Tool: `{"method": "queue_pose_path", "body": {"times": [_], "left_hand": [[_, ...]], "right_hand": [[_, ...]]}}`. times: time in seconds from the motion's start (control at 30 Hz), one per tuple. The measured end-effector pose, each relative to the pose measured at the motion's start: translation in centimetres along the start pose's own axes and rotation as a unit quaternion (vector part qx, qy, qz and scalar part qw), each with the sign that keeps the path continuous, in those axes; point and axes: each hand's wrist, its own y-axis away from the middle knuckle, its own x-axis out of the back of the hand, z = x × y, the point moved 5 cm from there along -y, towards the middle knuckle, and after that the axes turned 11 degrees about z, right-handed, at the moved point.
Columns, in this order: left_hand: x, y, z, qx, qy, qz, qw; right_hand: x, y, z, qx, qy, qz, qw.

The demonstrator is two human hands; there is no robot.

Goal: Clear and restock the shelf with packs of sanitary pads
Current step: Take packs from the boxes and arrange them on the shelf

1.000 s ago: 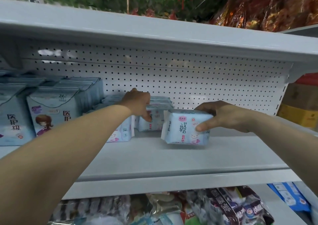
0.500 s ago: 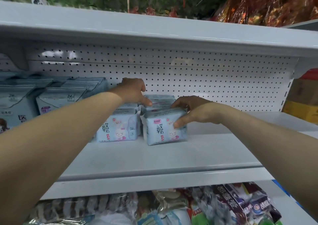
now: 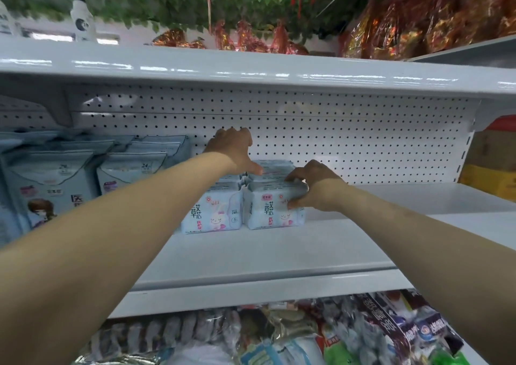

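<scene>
While right hand (image 3: pixel 315 188) fingers clasp a glossy pillowy pad pack (image 3: pixel 268 215), left hand (image 3: pixel 231 152) fingers unclear

held pack (image 3: pixel 275 211) now flush beside neighbouring pack (image 3: pixel 212 214)

White shelf (image 3: pixel 279 255), centre frame: left pack (image 3: pixel 212 214) and right pack (image 3: pixel 272 211) stand side by side, touching, rear packs (image 3: pixel 275 166) just behind them, and tall blue packs (image 3: pixel 50 186) line the left of the frame.
</scene>
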Motion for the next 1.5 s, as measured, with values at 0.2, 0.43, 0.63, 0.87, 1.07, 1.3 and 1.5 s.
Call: {"method": "queue_pose_path", "body": {"times": [0.2, 0.43, 0.63, 0.87, 1.07, 1.3, 1.5], "left_hand": [[0.4, 1.7, 0.6, 0.002, 0.004, -0.002, 1.0], [0.9, 3.7, 2.9, 0.009, 0.027, -0.016, 0.999], [0.3, 7.8, 7.1, -0.022, 0.076, 0.005, 0.997], [0.3, 13.2, 15.7, -0.023, 0.121, -0.012, 0.992], [1.3, 19.7, 24.9, -0.037, 0.131, -0.024, 0.99], [0.4, 27.1, 34.8, -0.056, 0.146, -0.035, 0.987], [-3.9, 31.4, 41.5, -0.06, 0.146, -0.087, 0.984]], "right_hand": [[2.0, 2.2, 0.1, -0.029, 0.007, 0.028, 0.999], [6.6, 6.5, 0.5, -0.067, 0.046, 0.064, 0.995], [9.5, 11.9, 2.3, -0.109, 0.009, 0.07, 0.992], [15.0, 19.6, 6.2, -0.138, 0.023, 0.077, 0.987], [20.6, 28.7, 11.3, -0.142, 0.042, 0.083, 0.986], [25.1, 39.1, 17.8, -0.167, 0.076, 0.077, 0.98], [24.8, 45.3, 24.0, -0.22, 0.078, 0.042, 0.971]]}}
